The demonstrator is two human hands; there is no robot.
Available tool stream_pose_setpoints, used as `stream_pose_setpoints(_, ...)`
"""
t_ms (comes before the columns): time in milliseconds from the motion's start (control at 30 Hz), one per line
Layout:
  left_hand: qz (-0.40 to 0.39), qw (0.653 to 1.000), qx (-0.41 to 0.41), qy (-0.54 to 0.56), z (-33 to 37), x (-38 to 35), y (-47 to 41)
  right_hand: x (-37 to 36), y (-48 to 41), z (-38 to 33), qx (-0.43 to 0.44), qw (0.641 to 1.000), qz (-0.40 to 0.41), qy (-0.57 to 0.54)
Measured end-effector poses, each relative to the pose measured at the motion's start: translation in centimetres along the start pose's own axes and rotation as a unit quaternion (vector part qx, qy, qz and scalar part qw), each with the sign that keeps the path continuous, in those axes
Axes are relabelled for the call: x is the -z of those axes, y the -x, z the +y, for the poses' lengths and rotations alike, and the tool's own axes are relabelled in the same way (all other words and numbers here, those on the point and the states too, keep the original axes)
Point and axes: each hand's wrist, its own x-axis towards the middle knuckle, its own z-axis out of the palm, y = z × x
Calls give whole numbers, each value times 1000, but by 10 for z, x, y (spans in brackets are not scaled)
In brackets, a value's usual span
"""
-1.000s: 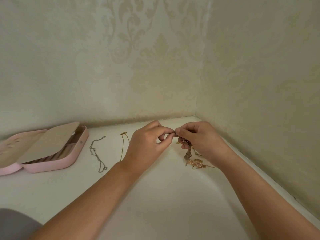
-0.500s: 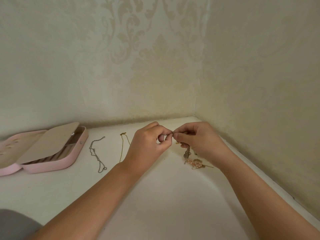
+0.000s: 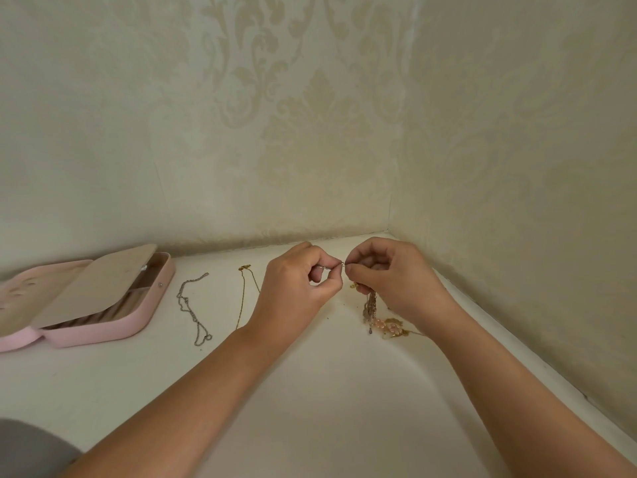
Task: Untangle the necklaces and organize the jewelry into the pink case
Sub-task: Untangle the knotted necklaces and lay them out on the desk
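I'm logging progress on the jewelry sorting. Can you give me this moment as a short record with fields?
left hand: pinches a strand of the tangle
right hand: pinches the same strand
tangle: chains and pink beads, lower end on the table
silver chain: loose on table, right of the pink case
gold chain: loose, between silver chain and left hand
pink case: open, far left

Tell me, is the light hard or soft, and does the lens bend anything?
Head view: soft, even light, no glare; faint shadows on the table; the wide lens makes the wall corner lean; the tangle's links look slightly blurred.
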Motion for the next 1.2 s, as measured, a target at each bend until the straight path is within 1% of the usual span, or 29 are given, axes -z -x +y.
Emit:
stream_pose_setpoints(167, -13, 1000, -13, -8, 2, 0, 0, 0, -1, 1, -5, 1000, 10, -13)
stream_pose_setpoints(233, -7, 1000, -2, 5, 4, 1, -1, 0, -1, 0, 0, 1000, 3, -12)
stream_pose_setpoints(300, -6, 998, 51, 44, 8, 2, -1, 1, -1, 0, 2, 1000, -11, -19)
stream_pose_setpoints(400, -30, 980, 145, 130, 6, 4, -2, 2, -1, -1, 2, 999, -24, -32)
stream_pose_setpoints(600, -88, 946, 226, 214, 9, 8, -8, 5, -3, 2, -13, 1000, -14, -10)
stream_pose_setpoints(733, -96, 909, 310, 262, 2, 8, -10, 7, -1, 0, -30, 997, -65, -24)
stream_pose_setpoints(800, -96, 889, 338, 295, 1, 9, -11, 6, 0, 1, -39, 995, -89, -11)
stream_pose_setpoints(933, -90, 868, 355, 336, 2, 11, -14, 7, 0, 2, -60, 995, -78, -14)
stream_pose_setpoints(1067, -113, 856, 361, 353, 1, 12, -14, 10, 0, 1, -54, 996, -61, -40)
stream_pose_setpoints(1200, -116, 852, 372, 351, -1, 11, -14, 8, 1, 1, -46, 994, -91, -41)
